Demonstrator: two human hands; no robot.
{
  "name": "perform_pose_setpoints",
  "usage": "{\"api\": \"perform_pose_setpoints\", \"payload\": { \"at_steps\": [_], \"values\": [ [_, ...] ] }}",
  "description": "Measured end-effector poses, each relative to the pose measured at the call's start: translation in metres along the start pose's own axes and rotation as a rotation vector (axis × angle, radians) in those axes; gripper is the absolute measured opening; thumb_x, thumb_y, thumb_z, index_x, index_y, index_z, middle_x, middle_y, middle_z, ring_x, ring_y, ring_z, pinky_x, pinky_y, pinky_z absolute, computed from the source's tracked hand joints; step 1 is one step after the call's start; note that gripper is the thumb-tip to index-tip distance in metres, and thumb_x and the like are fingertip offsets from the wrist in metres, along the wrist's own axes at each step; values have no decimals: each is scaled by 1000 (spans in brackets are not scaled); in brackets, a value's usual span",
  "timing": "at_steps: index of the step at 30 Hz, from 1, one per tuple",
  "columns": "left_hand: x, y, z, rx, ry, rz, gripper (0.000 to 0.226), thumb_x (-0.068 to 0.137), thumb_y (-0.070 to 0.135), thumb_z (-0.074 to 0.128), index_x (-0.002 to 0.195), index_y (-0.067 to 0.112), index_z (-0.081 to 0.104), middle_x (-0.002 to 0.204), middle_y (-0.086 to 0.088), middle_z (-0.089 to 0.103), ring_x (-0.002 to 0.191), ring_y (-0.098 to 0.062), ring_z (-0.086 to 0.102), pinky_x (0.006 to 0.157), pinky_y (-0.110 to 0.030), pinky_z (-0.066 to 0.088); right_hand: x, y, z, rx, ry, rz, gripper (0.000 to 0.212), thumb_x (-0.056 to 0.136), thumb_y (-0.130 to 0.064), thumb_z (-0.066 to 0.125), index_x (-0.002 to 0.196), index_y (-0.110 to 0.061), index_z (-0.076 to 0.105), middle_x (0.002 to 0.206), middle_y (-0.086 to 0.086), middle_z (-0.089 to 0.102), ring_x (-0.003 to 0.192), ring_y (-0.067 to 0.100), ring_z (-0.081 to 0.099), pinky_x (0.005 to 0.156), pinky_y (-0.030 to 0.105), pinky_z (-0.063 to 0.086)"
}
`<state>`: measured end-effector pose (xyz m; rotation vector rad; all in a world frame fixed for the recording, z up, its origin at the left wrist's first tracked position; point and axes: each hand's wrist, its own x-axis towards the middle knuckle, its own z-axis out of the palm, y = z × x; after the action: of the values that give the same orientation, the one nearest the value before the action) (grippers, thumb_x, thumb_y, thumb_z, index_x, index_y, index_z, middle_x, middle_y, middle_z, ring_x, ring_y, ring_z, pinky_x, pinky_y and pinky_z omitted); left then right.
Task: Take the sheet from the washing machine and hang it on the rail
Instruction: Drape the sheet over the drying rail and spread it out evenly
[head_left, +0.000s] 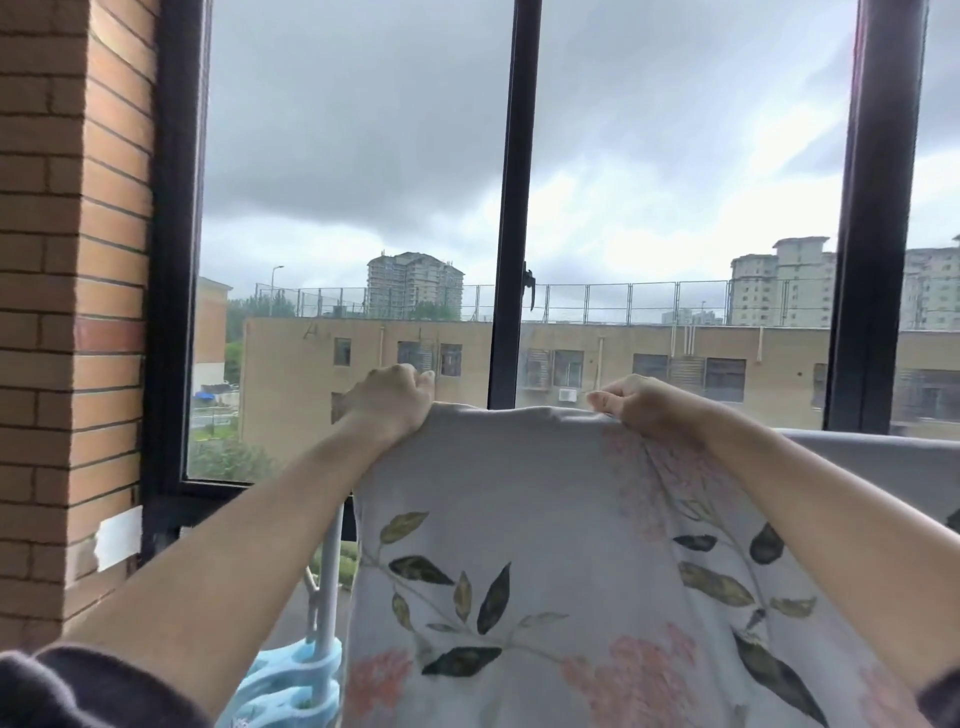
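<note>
Where brick wall (72, 312) meets window (511, 208), sheet (519, 519) aloft

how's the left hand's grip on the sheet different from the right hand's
The left hand is a tight fist, knuckles up, gripping the sheet at the end of its top edge; the right hand pinches that edge further along, thumb pointing toward the left hand. Cloth lies smooth below the left hand but puckers under the right hand. Both hold the edge up at similar height.

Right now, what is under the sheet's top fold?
Only cloth shows: the sheet drapes over a support it covers, presumably the rail. The left hand and right hand grip the fold. A white post shows beside it.
</note>
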<state>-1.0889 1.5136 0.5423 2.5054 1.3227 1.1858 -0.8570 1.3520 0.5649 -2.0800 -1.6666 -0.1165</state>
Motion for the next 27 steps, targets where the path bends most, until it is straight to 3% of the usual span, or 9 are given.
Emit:
{"api": "perform_pose_setpoints", "payload": {
  "at_steps": [3,6,9,11,16,20,23,25,27],
  "values": [
    [-17,34,8,19,56,226,46,100,42,24,104,13,60,103,-12,66,94,-29,60,74,-33,39,-4,-1,2,-34,42,-35,44,100,-42,33,84,-13,62,82,-6,57,82,14,55,70,27,40],
    [-27,64,21,85,67,354,47,99,44,23,90,14,59,96,-12,67,90,-31,61,70,-32,37,-15,5,0,-134,90,-99,54,98,-49,28,87,-9,63,86,2,63,78,17,60,69,27,47],
    [-35,89,34,114,109,432,44,99,44,23,79,17,53,91,-11,66,88,-30,61,67,-31,33,-30,23,-6,-294,121,-118,53,97,-52,23,68,-18,52,71,0,58,63,12,52,56,25,38],
    [-40,109,44,111,131,472,45,99,43,23,81,17,56,90,-10,67,87,-30,61,66,-30,33,-42,39,-15,-371,123,-140,56,96,-55,18,72,-19,54,73,1,60,65,13,52,53,21,33],
    [-50,156,68,100,145,539,51,99,46,22,83,16,60,79,-6,66,75,-25,63,63,-29,41,-75,79,-41,-440,100,-95,51,96,-53,13,60,-28,39,66,-11,43,70,14,47,65,29,35],
    [-62,202,89,113,146,565,54,98,47,19,68,17,52,63,0,58,59,-19,56,57,-28,37,-107,125,-62,-467,160,-80,52,85,-60,4,58,-27,33,63,-13,36,62,11,43,65,31,33],
    [-75,243,103,120,164,590,57,98,47,18,72,14,57,62,-1,58,56,-17,55,55,-27,38,-131,170,-80,-510,233,-47,54,94,-56,12,60,-26,40,69,-4,49,73,21,48,64,32,32],
    [-85,273,112,121,157,592,57,98,47,19,75,13,59,65,-2,60,60,-19,57,60,-29,44,-147,203,-95,-532,286,-21,62,94,-57,11,74,-20,57,82,3,60,79,24,52,67,33,33],
    [-95,301,122,127,163,591,54,98,46,21,77,14,59,67,-2,59,64,-22,58,65,-30,47,-161,234,-108,-543,312,5,66,93,-58,10,84,-15,60,90,7,64,88,28,58,70,35,35]
  ]
}}
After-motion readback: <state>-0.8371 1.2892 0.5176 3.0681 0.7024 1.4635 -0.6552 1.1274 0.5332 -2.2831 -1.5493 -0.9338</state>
